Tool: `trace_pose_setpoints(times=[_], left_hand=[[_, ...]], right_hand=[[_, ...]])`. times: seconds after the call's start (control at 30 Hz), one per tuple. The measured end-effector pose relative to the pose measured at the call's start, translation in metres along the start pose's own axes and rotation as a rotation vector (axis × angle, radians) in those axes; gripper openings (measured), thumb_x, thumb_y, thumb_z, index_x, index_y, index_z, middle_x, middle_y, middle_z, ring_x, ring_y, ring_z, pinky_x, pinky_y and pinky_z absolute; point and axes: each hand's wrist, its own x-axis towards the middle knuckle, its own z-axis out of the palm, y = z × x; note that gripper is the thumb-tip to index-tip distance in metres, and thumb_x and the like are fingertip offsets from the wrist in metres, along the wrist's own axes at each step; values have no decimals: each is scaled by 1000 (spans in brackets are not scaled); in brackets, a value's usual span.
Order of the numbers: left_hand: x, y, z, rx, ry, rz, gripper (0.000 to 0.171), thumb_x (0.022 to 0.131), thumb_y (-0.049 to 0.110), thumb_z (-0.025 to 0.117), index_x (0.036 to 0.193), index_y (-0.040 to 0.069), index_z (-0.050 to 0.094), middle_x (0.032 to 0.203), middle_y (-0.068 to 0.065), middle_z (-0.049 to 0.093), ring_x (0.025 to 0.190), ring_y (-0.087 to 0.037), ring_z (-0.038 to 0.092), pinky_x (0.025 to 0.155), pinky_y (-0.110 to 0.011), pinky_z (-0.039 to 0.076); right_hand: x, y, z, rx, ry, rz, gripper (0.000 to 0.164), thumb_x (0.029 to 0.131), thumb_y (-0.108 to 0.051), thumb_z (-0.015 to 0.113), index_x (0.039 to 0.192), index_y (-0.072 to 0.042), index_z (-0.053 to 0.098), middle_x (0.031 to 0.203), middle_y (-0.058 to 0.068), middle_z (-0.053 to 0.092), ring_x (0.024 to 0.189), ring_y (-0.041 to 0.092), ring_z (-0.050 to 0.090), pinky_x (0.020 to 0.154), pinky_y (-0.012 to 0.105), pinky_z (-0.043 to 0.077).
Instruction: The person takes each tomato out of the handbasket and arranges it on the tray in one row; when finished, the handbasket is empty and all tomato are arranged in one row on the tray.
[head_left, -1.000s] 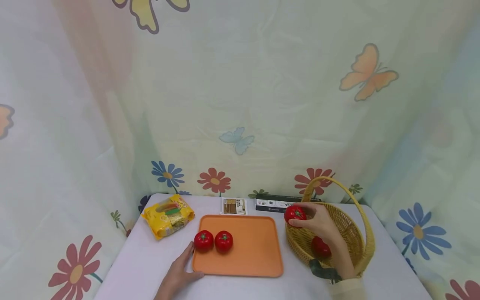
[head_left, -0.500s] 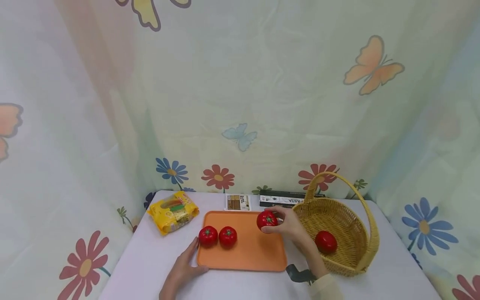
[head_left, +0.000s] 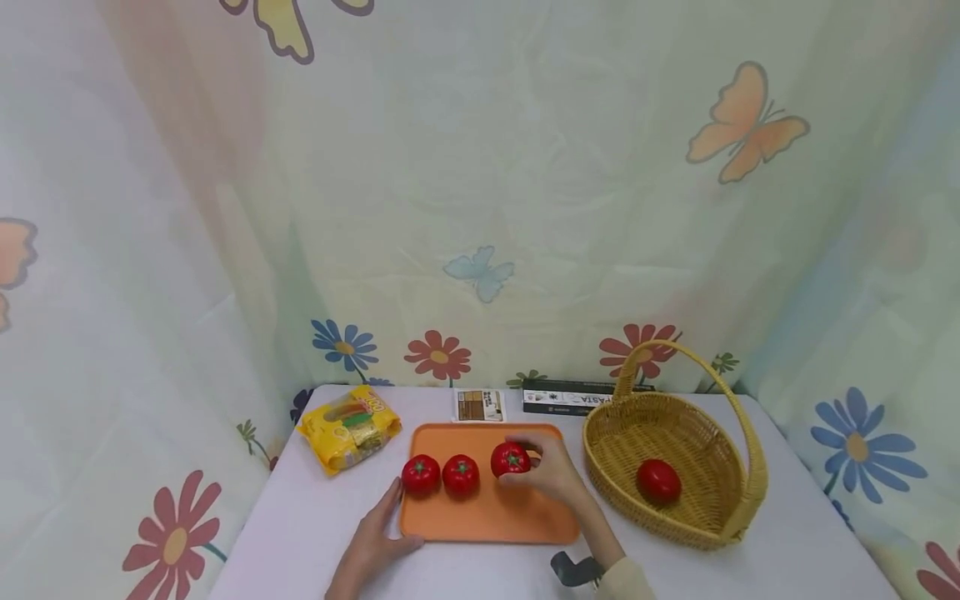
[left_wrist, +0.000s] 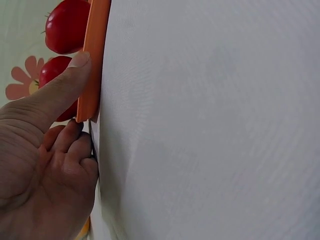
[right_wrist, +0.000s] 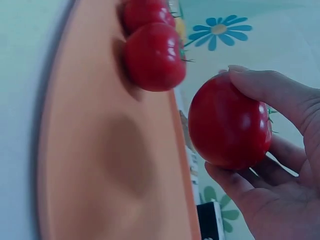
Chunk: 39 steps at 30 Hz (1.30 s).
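My right hand (head_left: 551,471) holds a red tomato (head_left: 507,459) with a green stem over the orange tray (head_left: 487,525). In the right wrist view, thumb and fingers grip this tomato (right_wrist: 227,125) from both sides, and its shadow falls on the tray beneath. Two more tomatoes, one at the left (head_left: 421,475) and one beside it (head_left: 461,476), sit on the tray's left half. My left hand (head_left: 375,542) rests at the tray's front left corner. In the left wrist view its thumb (left_wrist: 65,87) lies against the tray's edge (left_wrist: 92,90), the other fingers beyond the corner.
To the right stands a wicker basket (head_left: 675,425) with a tall handle and one red tomato-like item (head_left: 659,481) inside. A yellow food packet (head_left: 351,429) lies left of the tray. Behind are a small flat packet (head_left: 480,406) and a long pasta box (head_left: 558,397), near the curtain.
My right hand has carried the tomato leftward from above the basket to over the tray, beside the two others. My left hand has kept its place at the tray corner.
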Motion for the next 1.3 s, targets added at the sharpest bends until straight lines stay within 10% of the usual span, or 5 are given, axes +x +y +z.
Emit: trace_pose_setpoints(times=[1.3], left_hand=[[1,1,2,17,11,-11,118,75,28,100,170,10,33,168,-19,43,157,-50,32,122,-73,34]], right_hand=[[7,37,31,-17,2,21,66,75,0,97,135,2,70,131,19,73,119,39,72,104,53,62]])
